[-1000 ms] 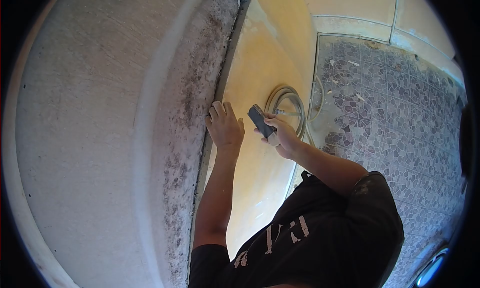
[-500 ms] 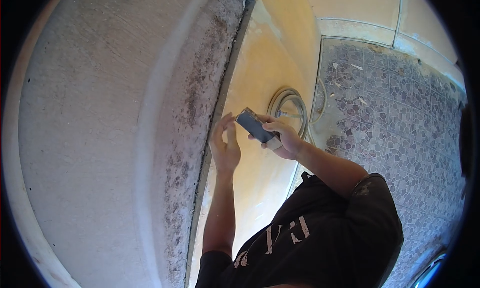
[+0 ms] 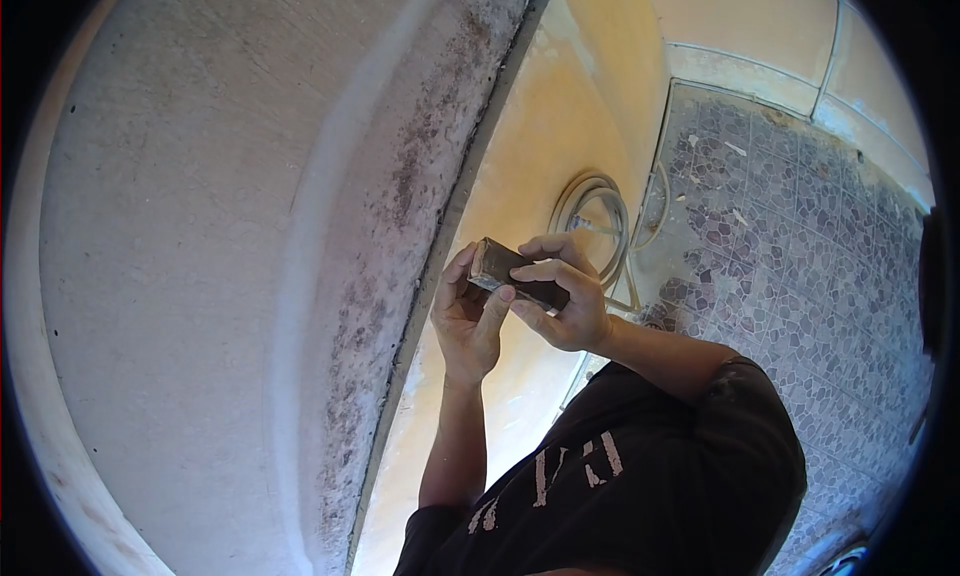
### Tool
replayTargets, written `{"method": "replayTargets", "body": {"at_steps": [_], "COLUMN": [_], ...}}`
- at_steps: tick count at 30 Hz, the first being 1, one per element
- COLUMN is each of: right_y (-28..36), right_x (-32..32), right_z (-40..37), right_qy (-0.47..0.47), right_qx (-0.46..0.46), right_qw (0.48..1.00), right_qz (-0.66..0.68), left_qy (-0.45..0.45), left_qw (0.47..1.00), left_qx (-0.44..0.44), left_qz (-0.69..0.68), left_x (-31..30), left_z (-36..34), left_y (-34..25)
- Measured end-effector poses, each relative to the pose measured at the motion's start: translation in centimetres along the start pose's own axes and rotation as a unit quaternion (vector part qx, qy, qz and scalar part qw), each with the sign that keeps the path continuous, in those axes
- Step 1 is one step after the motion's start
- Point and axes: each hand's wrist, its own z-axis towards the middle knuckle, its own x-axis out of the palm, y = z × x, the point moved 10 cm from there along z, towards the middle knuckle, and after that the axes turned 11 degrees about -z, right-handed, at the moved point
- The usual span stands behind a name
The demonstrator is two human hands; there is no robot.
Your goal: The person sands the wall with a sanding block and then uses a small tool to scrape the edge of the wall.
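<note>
Both of my hands are on a sanding block (image 3: 512, 268), a dark rectangular block with a pale, worn end. My left hand (image 3: 468, 336) grips its left end, fingers behind it and the thumb against the lower edge. My right hand (image 3: 572, 301) holds the right end, with fingers across the dark face and the thumb near the underside. The block is tilted and held in the air in front of the yellow wall (image 3: 510, 196). Part of its far side is hidden behind the fingers.
On the left is a wide grey plastered surface (image 3: 180, 226) with dark mould-like spots along its edge (image 3: 405, 176). A coiled hose (image 3: 612, 211) lies near the yellow wall. The stone-patterned tiled floor (image 3: 800, 276) on the right has scattered pale flakes (image 3: 735, 148).
My left hand has come up to the block and taken hold of its left end. The block has turned, showing another face, and my right hand's fingers now lie across it.
</note>
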Motion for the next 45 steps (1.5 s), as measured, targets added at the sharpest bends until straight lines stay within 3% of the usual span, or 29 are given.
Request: {"method": "replayTargets", "body": {"at_steps": [9, 16, 19, 21, 23, 25, 26, 28, 31, 32, 34, 36, 38, 40, 45], "right_y": [1.3, 1.3, 0.1, -2.2, -2.6, -3.9, -4.0, -2.8, -1.8, -1.5, 0.8, 1.1, 1.5, 3.1, 4.1], "right_x": [0.5, 0.1, 0.8, 0.2, 0.3, 3.2, 3.2, 2.7, 1.5, 1.6, -0.7, -0.9, -1.0, -1.5, -1.4], "right_z": [0.6, 1.0, 0.6, 0.4, 0.4, -0.5, -0.7, -0.1, -0.1, -0.1, 0.9, 0.7, 0.7, 0.9, 1.2], "right_qy": [0.037, 0.039, 0.094, -0.014, 0.002, 0.114, 0.115, 0.123, 0.094, 0.094, 0.014, 0.007, 0.001, -0.019, 0.0], "right_qx": [-0.055, -0.039, 0.016, 0.125, 0.164, 0.289, 0.288, 0.204, 0.201, 0.202, 0.068, 0.053, 0.037, -0.04, -0.061], "right_qw": [0.998, 0.998, 0.995, 0.965, 0.951, 0.875, 0.875, 0.919, 0.936, 0.935, 0.99, 0.993, 0.995, 0.998, 0.998], "right_qz": [-0.024, -0.021, 0.031, 0.228, 0.262, 0.371, 0.372, 0.314, 0.274, 0.274, 0.125, 0.109, 0.094, 0.039, 0.001], "left_qy": [-0.011, -0.029, -0.04, -0.028, -0.007, 0.013, 0.039, 0.065, 0.09, 0.053, 0.015, 0.066, 0.06, 0.054, 0.034], "left_qw": [0.999, 0.999, 0.998, 0.985, 0.988, 0.99, 0.987, 0.984, 0.981, 0.987, 0.991, 0.993, 0.994, 0.995, 0.991], "left_qx": [-0.018, -0.026, -0.012, -0.018, -0.004, 0.011, 0.023, 0.036, 0.02, 0.007, -0.006, 0.04, 0.034, 0.027, 0.036], "left_qz": [-0.037, -0.035, -0.055, -0.172, -0.157, -0.142, -0.153, -0.162, -0.171, -0.152, -0.133, -0.087, -0.08, -0.073, -0.126], "left_x": [-0.3, -0.5, -0.4, -0.4, -0.4, 0.0, 0.6, 1.1, 2.1, 2.0, 1.6, 2.4, 2.4, 2.4, 1.9], "left_z": [-0.5, -0.7, -0.8, -1.1, -1.2, -1.1, -1.0, -1.0, -1.4, -1.5, -1.6, -1.8, -1.9, -2.1, -2.5], "left_y": [0.0, 0.5, 0.0, 0.3, 0.3, 0.0, -0.4, -1.1, -1.6, -1.6, -1.6, -2.8, -2.7, -2.6, -2.3]}}
